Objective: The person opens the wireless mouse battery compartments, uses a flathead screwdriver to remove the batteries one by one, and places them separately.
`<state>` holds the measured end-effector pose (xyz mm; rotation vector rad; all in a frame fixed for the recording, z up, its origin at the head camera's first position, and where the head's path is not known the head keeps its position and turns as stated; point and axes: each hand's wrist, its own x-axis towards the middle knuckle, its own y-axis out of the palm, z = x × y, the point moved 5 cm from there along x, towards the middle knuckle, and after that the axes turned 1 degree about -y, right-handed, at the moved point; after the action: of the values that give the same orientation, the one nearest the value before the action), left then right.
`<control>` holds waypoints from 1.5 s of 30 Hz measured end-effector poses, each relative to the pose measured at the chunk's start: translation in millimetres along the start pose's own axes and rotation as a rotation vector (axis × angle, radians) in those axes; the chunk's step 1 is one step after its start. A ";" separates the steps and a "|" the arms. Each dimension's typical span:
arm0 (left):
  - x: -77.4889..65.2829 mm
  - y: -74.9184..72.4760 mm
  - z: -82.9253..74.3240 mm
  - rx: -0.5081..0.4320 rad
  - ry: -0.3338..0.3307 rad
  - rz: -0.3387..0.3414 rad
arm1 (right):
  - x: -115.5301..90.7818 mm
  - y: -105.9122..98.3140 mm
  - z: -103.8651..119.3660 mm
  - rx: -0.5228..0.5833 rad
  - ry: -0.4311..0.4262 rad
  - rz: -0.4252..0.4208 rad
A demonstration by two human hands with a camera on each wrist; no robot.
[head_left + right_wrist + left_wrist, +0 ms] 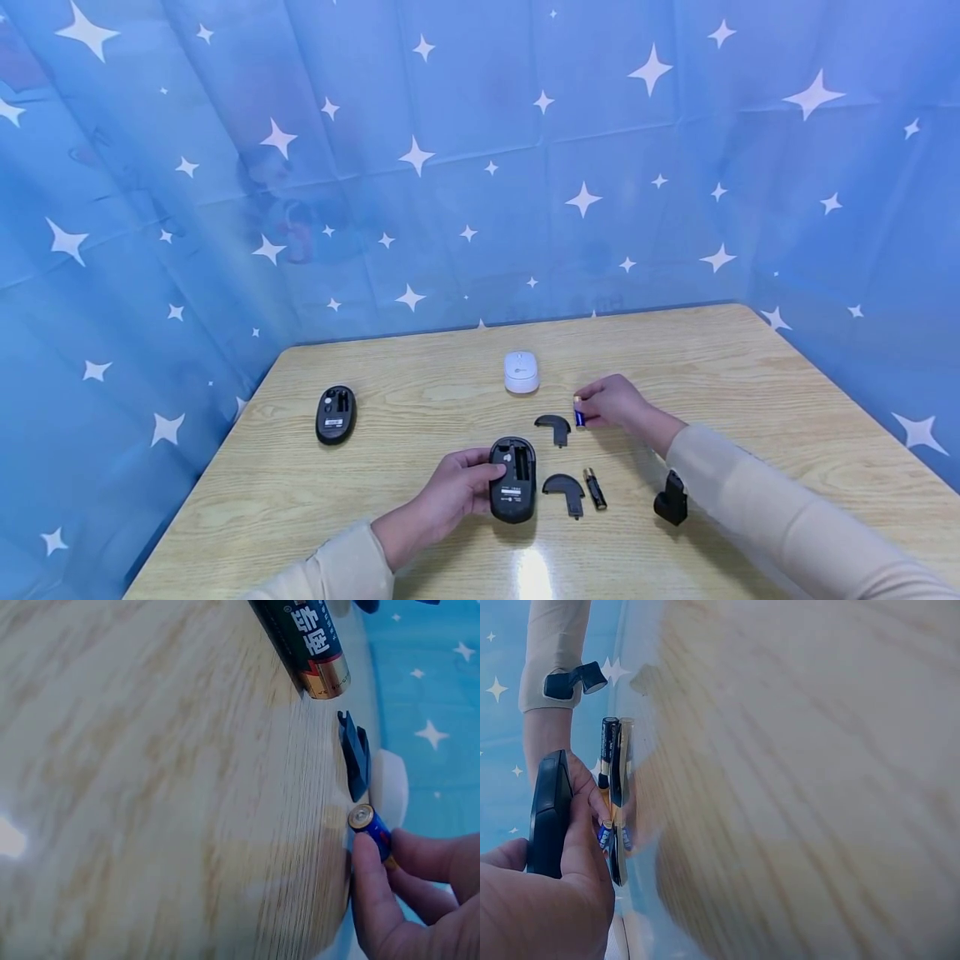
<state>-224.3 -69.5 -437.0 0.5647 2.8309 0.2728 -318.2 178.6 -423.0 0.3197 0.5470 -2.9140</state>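
My left hand (461, 483) grips a black computer mouse (513, 500), its underside turned up and its battery slot uncovered. The same mouse (549, 817) shows edge-on in the left wrist view. Farther right, my right hand (617, 401) pinches a blue battery with a gold end (374, 829) between thumb and fingers, low at the tabletop. Between the hands lie two dark battery covers, a far one (555, 427) and a near one (566, 492). Beside the near cover is a black battery with a gold end (595, 489).
A white mouse (521, 372) stands at the back middle of the wooden table (420, 375). Another black mouse (335, 415) lies upside down at the left, its battery slot uncovered. A blue star-patterned curtain (480, 167) hangs behind the table. A black device (671, 500) is on the right sleeve.
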 end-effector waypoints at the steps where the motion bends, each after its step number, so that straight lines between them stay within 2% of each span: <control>1: 0.0 0.0 -0.2 0.000 -0.001 -0.002 | -0.3 -0.1 0.1 -0.006 -0.004 -0.002; 16: 2.5 -2.1 -0.8 0.031 -0.021 -0.046 | 5.0 -0.3 -3.0 -0.091 -0.035 -0.073; 27: 7.9 -10.4 -0.6 0.185 -0.071 -0.164 | 6.2 2.4 -5.3 -0.132 -0.041 -0.091; 36: 15.2 -11.3 -1.9 0.238 -0.063 -0.178 | 3.6 2.1 -3.8 -0.132 -0.042 -0.100; 45: 21.2 -9.3 -3.9 0.309 -0.024 -0.167 | 3.8 2.0 -4.3 -0.133 -0.053 -0.115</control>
<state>-247.6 -70.1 -439.5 0.3815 2.8915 -0.2037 -320.7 178.0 -428.5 0.1989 0.7707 -2.9661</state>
